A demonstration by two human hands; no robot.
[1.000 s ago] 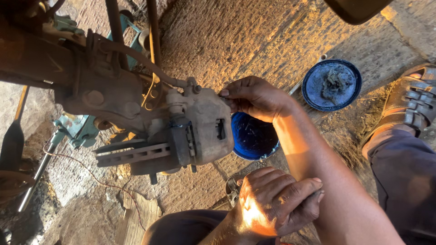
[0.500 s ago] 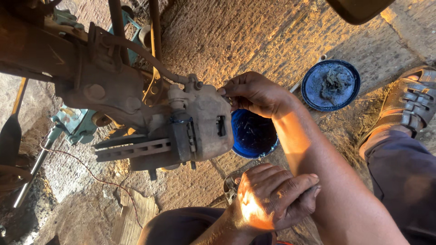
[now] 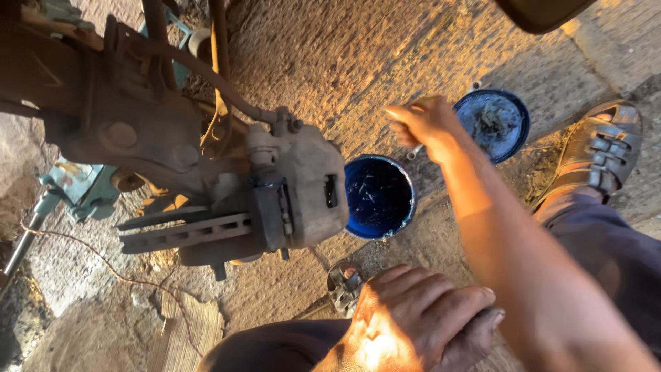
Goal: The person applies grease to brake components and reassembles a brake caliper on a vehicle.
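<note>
- the right hand (image 3: 427, 124) hovers to the right of the brake caliper (image 3: 303, 186), apart from it, fingers loosely half-curled and gripping nothing that shows; a small metal piece lies on the ground just beneath it.
- the left hand (image 3: 413, 324) rests near, on the knee, fingers folded down flat, holding nothing visible.
- the caliper sits clamped over the brake disc (image 3: 186, 234), left of centre, with a rubber hose (image 3: 220, 89) running into its top.
- risk, as i judge it: the open blue tub (image 3: 379, 196) stands just right of the caliper, so a swinging forearm could tip it, or grit could drop in.
- the loose spanner (image 3: 342, 286) by the knee could get kicked away.
- count: one caliper, one disc, one blue tub, one blue lid (image 3: 492, 124) far right, one sandalled foot (image 3: 595, 155), two hands.
</note>
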